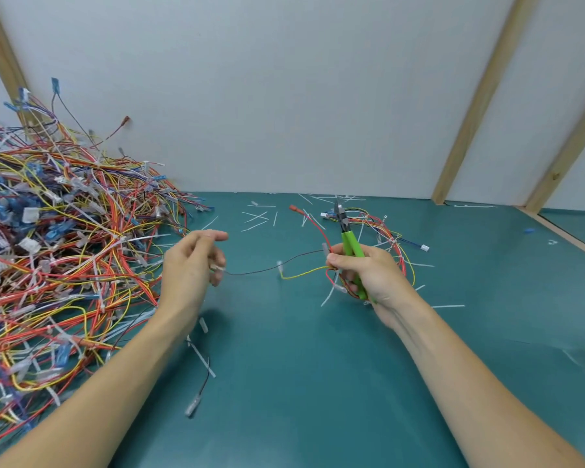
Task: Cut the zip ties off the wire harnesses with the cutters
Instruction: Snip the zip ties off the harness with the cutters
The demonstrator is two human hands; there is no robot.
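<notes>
Open green counter [284, 383] lies between the two forearms and toward the near edge. A high pile of harnesses [58, 251] blocks the whole left side. A dark wire [271, 268] stretches across the gap between the hands. A smaller harness [375, 228] and scattered cut ties [257, 217] lie by the back wall [284, 96]; wooden posts [477, 99] bound the right.

We've got the mat [284, 383] under everything. On its left side sits the wire pile [58, 251]; right of the pile, the left hand [190, 265], then the right hand [365, 275] with the cutters [350, 243]. Cut ties [257, 217] lie behind the hands, the wall [284, 96] beyond them.
</notes>
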